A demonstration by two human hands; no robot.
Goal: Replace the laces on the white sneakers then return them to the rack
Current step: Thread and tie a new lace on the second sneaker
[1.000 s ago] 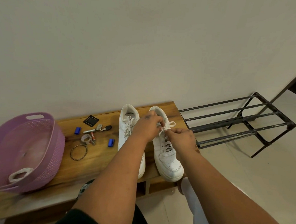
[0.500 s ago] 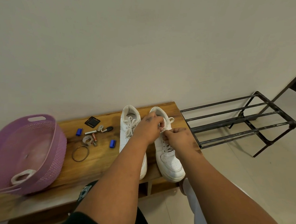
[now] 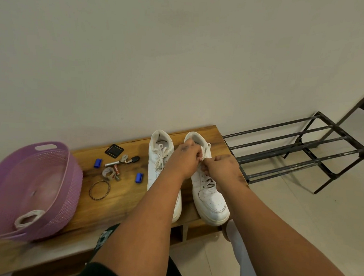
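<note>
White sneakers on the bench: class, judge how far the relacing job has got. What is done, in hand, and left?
Done: the left sneaker looks laced, with a bow. In hand: the left hand and right hand pinch the lace at the right sneaker top. Left: finish that, then move both from the bench to the black rack, which holds no shoes.

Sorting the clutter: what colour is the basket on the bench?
Purple basket; head view.

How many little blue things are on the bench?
2. One little blue thing lies near the black square; the other blue thing lies just left of the left sneaker. The purple basket might hide more.
</note>
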